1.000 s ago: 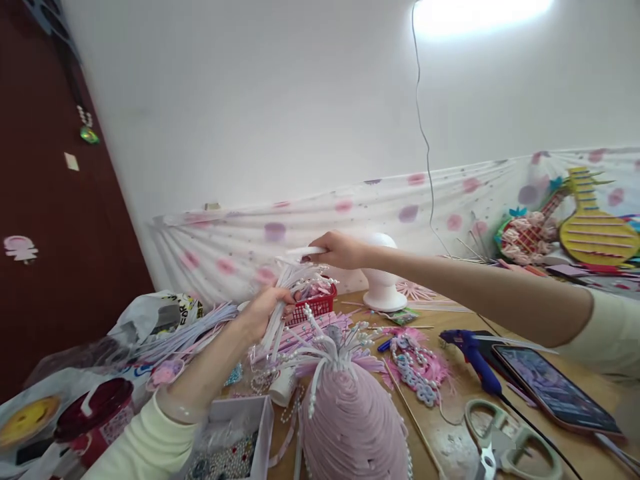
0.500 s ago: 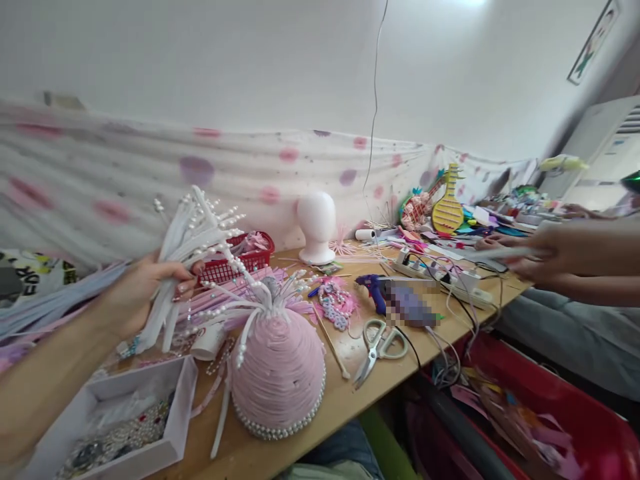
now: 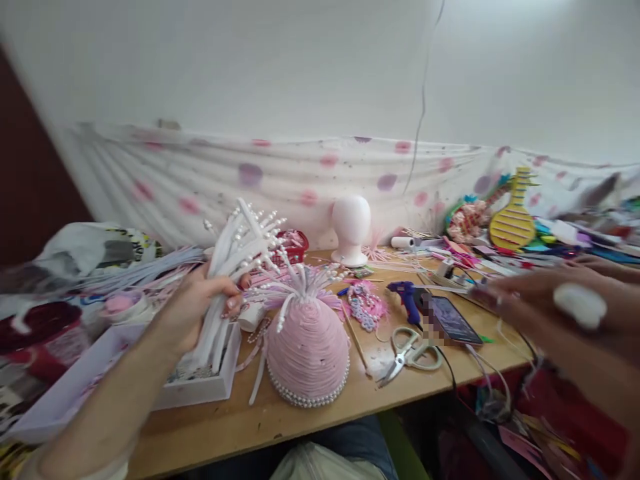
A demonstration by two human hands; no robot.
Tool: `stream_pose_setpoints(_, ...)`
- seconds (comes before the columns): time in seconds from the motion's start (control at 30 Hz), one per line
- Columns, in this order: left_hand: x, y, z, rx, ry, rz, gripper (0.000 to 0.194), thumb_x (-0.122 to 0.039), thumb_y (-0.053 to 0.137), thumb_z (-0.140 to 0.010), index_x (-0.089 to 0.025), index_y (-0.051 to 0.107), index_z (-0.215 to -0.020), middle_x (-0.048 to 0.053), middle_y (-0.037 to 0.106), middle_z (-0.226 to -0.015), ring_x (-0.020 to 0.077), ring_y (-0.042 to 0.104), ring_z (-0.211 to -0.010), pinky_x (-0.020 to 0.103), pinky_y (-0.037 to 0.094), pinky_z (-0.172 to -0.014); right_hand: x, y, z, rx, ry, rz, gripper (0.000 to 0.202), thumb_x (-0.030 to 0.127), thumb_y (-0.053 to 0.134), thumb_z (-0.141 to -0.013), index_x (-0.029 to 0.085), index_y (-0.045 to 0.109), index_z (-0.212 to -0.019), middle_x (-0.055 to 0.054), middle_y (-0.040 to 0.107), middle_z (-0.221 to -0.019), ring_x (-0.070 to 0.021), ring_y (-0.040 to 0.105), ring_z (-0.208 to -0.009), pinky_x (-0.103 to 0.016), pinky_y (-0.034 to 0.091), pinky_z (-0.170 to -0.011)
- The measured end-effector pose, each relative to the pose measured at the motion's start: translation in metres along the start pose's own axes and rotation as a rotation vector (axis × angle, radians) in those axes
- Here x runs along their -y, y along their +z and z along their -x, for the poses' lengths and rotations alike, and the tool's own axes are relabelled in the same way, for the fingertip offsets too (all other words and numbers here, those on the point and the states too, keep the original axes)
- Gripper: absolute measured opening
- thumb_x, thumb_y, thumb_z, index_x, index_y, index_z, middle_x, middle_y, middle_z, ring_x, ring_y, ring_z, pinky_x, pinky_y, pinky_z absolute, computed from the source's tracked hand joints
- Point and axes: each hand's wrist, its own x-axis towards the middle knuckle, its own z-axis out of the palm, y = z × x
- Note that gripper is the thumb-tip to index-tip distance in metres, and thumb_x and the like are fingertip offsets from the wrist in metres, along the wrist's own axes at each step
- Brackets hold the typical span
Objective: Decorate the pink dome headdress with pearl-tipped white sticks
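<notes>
My left hand [image 3: 193,310] is closed round a bundle of white pipe cleaners [image 3: 227,257], many tipped with small pearl beads. Just right of it stands a pink, yarn-wrapped dome [image 3: 307,353] with a pearl-trimmed rim. White beaded stems [image 3: 306,283] spread from its top. My right hand [image 3: 555,320], smeared by motion, is at the far right with a white fuzzy piece [image 3: 580,307] in its grip. Nearest to its fingertips are the purple glue gun [image 3: 405,300] and a phone [image 3: 453,320]. White-handled scissors [image 3: 413,350] lie open on the table.
A white foam head [image 3: 351,230] and a red basket [image 3: 295,245] stand at the back. An open white box [image 3: 200,390] holds beads at left. Cables run off the front edge. Yellow lute-shaped craft [image 3: 513,220] leans at right, near another person's hand [image 3: 607,265].
The view has turned left, shifting the table rightward in the picture. My left hand keeps the bundle, now nearer the dome. My right hand has come closer to the camera.
</notes>
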Motion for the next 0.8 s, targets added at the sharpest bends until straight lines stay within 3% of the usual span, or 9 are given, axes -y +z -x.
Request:
stream_pose_setpoints(0.03, 0.005, -0.004, 0.009, -0.026, -0.006, 0.016, 0.020, -0.009, 0.061, -0.051, -0.015, 0.056, -0.069, -0.002, 0.058, -0.065, 0.0033, 0.039, -0.040, 0.015, 0.031, -0.034, 0.012, 0.018, 0.011, 0.037, -0.027, -0.004, 0.009, 0.037, 0.068, -0.083, 0.029, 0.072, -0.083, -0.001, 0.062, -0.062, -0.0173, 0.055, -0.058, -0.030, 0.039, -0.048)
stream_pose_setpoints(0.1, 0.015, -0.015, 0.026, -0.123, -0.009, 0.031, 0.021, -0.010, 0.060, -0.053, -0.016, 0.056, -0.073, -0.002, 0.060, -0.067, 0.0037, 0.039, -0.040, 0.016, 0.031, -0.035, 0.036, 0.053, 0.027, 0.250, -0.136, -0.182, 0.013, 0.037, 0.066, -0.083, 0.026, 0.068, -0.077, 0.001, 0.055, -0.054, -0.0127, 0.045, -0.046, -0.027, 0.033, -0.041)
stream_pose_setpoints(0.23, 0.028, -0.041, 0.046, -0.245, -0.016, 0.037, 0.029, -0.010, 0.061, -0.054, -0.017, 0.057, -0.082, -0.001, 0.062, -0.068, 0.0044, 0.042, -0.042, 0.016, 0.033, -0.038, 0.083, 0.120, 0.036, 0.412, 0.103, -0.707, 0.022, 0.044, 0.055, -0.091, 0.024, 0.060, -0.081, 0.001, 0.048, -0.060, -0.0134, 0.042, -0.051, -0.027, 0.034, -0.045)
stream_pose_setpoints(0.33, 0.034, -0.058, 0.039, -0.245, 0.020, 0.073, 0.036, -0.009, 0.060, -0.055, -0.018, 0.055, -0.090, -0.003, 0.060, -0.066, 0.0041, 0.041, -0.042, 0.015, 0.032, -0.038, 0.118, 0.165, 0.033, 0.695, 0.288, -1.102, 0.025, 0.048, 0.051, -0.092, 0.025, 0.058, -0.087, 0.004, 0.039, -0.059, -0.0122, 0.036, -0.049, -0.026, 0.033, -0.045)
stream_pose_setpoints(0.4, 0.040, -0.068, 0.026, -0.230, 0.042, 0.095, 0.036, -0.009, 0.059, -0.055, -0.018, 0.053, -0.089, -0.004, 0.060, -0.066, 0.0045, 0.041, -0.042, 0.016, 0.031, -0.038, 0.138, 0.192, 0.034, 0.673, 0.249, -1.188, 0.025, 0.046, 0.048, -0.093, 0.024, 0.058, -0.087, 0.004, 0.040, -0.062, -0.0117, 0.036, -0.051, -0.025, 0.034, -0.048)
stream_pose_setpoints(0.5, 0.051, -0.079, 0.000, -0.256, 0.058, 0.100, 0.036, -0.007, 0.056, -0.051, -0.017, 0.051, -0.085, -0.005, 0.057, -0.062, 0.0045, 0.041, -0.041, 0.017, 0.032, -0.038, 0.151, 0.230, 0.040, 0.535, 0.076, -0.983, 0.019, 0.034, 0.044, -0.094, 0.023, 0.060, -0.094, 0.002, 0.048, -0.067, -0.0130, 0.042, -0.057, -0.026, 0.034, -0.053)
stream_pose_setpoints(0.57, 0.058, -0.084, -0.013, -0.280, 0.063, 0.112, 0.036, -0.007, 0.055, -0.050, -0.018, 0.049, -0.084, -0.006, 0.056, -0.061, 0.0046, 0.041, -0.040, 0.017, 0.032, -0.039, 0.148, 0.254, 0.042, 0.486, -0.002, -0.832, 0.021, 0.029, 0.040, -0.094, 0.022, 0.060, -0.096, 0.000, 0.054, -0.073, -0.0151, 0.047, -0.063, -0.028, 0.038, -0.059)
stream_pose_setpoints(0.7, 0.067, -0.091, -0.020, -0.302, 0.017, 0.143, 0.038, -0.008, 0.053, -0.049, -0.018, 0.050, -0.086, -0.005, 0.058, -0.063, 0.0048, 0.042, -0.040, 0.017, 0.030, -0.039, 0.134, 0.300, 0.037, 0.370, 0.014, -0.576, 0.029, 0.017, 0.039, -0.084, 0.019, 0.063, -0.100, -0.009, 0.060, -0.089, -0.0227, 0.056, -0.079, -0.034, 0.043, -0.072)
stream_pose_setpoints(0.8, 0.068, -0.092, -0.014, -0.272, -0.016, 0.180, 0.032, -0.009, 0.054, -0.050, -0.017, 0.052, -0.081, -0.004, 0.059, -0.065, 0.0042, 0.042, -0.041, 0.017, 0.031, -0.039, 0.131, 0.327, 0.030, 0.334, -0.008, -0.601, 0.039, 0.012, 0.041, -0.078, 0.020, 0.063, -0.108, -0.011, 0.064, -0.100, -0.0266, 0.059, -0.096, -0.038, 0.044, -0.082)
